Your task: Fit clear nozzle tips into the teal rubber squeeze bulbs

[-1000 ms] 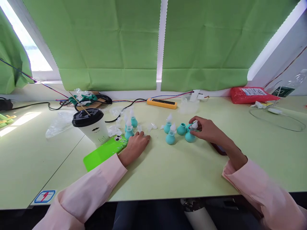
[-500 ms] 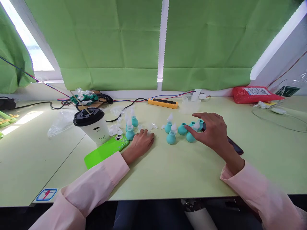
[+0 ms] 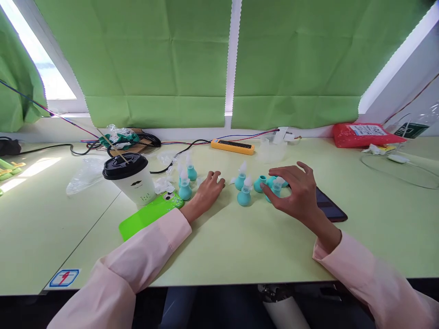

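Observation:
My left hand (image 3: 207,190) is just above the table, fingers bent and slightly apart, by small clear plastic pieces (image 3: 219,179) partly hidden behind the fingertips. Left of it stand several turquoise nasal aspirators with clear tips, the nearest a turquoise aspirator (image 3: 185,189). My right hand (image 3: 295,192) hovers over the right-hand group, thumb and forefinger spread, nothing seen between them. Beside its thumb is an open-necked turquoise bulb (image 3: 259,184); a tipped aspirator (image 3: 275,188) is partly hidden by the hand. Between my hands, two tipped aspirators stand upright, one the front aspirator (image 3: 244,197).
A lidded paper cup (image 3: 132,180) with a stick stands left, beside a green phone case (image 3: 151,215). A dark phone (image 3: 331,208) lies under my right wrist. Behind are an orange power strip (image 3: 232,146), cables, clear plastic bags and a red parcel (image 3: 365,135).
My left hand has moved right and slightly away from me, over the clear pieces. My right hand has shifted left, toward the bulbs, uncovering more of the dark phone.

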